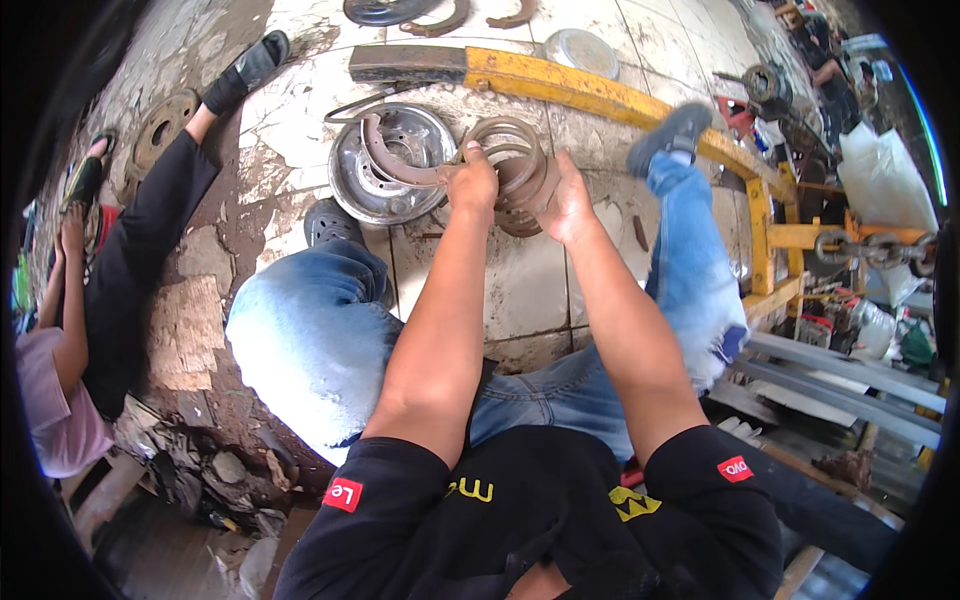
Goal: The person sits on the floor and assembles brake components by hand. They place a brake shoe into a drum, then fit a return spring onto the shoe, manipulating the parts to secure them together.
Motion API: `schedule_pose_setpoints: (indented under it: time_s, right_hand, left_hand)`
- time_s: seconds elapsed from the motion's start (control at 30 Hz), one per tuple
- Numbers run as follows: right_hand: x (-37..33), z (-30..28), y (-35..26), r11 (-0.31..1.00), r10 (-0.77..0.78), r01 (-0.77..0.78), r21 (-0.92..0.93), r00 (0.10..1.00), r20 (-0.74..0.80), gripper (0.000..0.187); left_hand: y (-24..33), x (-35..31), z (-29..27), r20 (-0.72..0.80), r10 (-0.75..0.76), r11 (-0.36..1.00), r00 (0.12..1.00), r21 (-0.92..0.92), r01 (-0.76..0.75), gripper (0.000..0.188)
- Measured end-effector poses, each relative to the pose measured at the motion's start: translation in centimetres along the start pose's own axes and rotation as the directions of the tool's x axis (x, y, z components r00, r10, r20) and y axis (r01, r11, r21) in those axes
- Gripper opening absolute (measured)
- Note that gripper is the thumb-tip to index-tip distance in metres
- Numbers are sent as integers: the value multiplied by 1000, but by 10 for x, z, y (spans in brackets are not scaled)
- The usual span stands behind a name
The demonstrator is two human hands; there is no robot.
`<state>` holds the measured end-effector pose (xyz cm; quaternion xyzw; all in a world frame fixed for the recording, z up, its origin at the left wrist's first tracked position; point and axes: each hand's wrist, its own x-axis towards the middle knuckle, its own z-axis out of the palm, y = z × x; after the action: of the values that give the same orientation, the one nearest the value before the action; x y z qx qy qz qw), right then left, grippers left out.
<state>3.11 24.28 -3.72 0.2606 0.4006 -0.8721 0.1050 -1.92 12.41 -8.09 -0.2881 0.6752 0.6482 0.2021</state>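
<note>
My left hand (472,183) is closed on the left side of several brownish metal rings (507,128), which overlap like a loose stack or a coil; I cannot tell which. On the right side of the rings, my right hand (570,207) cups them with its thumb apart, and its fingers are partly hidden. Beside my left hand, a curved rusty brake shoe (378,150) lies over a round silvery wheel-shaped metal plate (350,190). One end of the shoe reaches my left hand; whether I grip it too is unclear.
A yellow steel frame (570,88) crosses ahead and bends down my right side. Behind it lie a round pale lid (582,52) and more curved shoes (440,20). At left sits another person (130,270) near a rusty round plate (160,130). Scrap (230,470) is heaped lower left.
</note>
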Motion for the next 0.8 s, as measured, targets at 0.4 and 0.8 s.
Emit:
schedule_pose_setpoints:
  time_s: [0.4,0.8]
  right_hand:
    - [12,15,5,999,-7,5,-42,999,-49,66]
    - [15,-4,16,963,-83,113,244,988,-131,54]
  left_hand:
    - [-14,68,-45,189,149,978,971,115,-173,78]
    - [22,22,-25,152,-16,997,988,-70,27,65]
